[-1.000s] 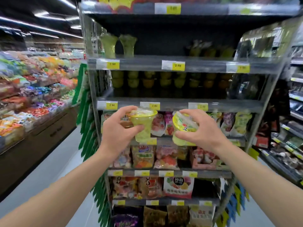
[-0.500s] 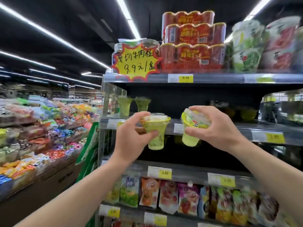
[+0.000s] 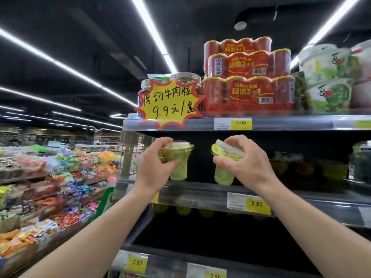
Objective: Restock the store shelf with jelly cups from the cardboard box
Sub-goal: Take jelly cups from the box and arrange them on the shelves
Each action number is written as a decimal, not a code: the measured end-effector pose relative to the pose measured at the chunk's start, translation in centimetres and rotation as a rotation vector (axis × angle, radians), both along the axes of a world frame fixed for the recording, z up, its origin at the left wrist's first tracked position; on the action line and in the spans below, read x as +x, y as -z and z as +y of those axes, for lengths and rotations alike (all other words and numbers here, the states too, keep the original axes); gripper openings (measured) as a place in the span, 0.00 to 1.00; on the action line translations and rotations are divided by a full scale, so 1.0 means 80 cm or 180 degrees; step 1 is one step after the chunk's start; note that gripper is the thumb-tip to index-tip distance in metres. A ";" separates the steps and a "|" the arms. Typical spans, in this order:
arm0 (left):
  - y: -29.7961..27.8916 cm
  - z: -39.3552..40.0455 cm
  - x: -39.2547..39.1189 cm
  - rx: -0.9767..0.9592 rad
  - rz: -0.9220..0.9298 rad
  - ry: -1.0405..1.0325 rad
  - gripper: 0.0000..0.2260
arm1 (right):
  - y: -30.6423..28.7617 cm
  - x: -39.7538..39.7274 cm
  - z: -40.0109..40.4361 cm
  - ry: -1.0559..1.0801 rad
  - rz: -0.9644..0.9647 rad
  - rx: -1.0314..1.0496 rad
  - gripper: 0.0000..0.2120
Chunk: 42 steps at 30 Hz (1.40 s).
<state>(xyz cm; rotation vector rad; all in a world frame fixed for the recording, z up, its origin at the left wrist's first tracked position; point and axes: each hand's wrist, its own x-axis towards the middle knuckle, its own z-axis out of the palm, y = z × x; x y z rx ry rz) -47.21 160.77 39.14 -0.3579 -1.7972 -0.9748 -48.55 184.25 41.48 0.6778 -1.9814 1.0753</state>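
We raise two green jelly cups before the grey metal store shelf (image 3: 200,194): our left hand (image 3: 153,169) grips one upright clear plastic cup of green jelly (image 3: 177,161) by its rim, while our right hand (image 3: 248,164) clasps a tilted, yellow-lidded cup of green jelly (image 3: 224,173). Red shrink-wrapped can packs (image 3: 249,93) stand above.

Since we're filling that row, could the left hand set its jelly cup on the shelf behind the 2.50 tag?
Probably yes: the left hand holds its jelly cup in front of that shelf, with dark open space behind.
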 end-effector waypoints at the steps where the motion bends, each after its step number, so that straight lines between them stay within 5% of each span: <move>1: -0.001 -0.005 -0.008 -0.0041 -0.0024 -0.0034 0.24 | -0.002 -0.006 -0.004 -0.0001 -0.0008 -0.0020 0.21; 16: -0.005 -0.046 -0.050 -0.0807 -0.0424 -0.0096 0.28 | -0.016 -0.053 -0.026 -0.0010 -0.0425 0.0651 0.23; 26: -0.011 -0.047 -0.058 -0.0445 -0.0388 0.0007 0.17 | 0.004 -0.057 -0.030 -0.0062 -0.0116 0.0510 0.16; 42: -0.014 -0.114 -0.037 -0.0694 -0.0547 -0.0515 0.22 | 0.002 -0.068 -0.119 -0.0303 -0.0174 0.0494 0.18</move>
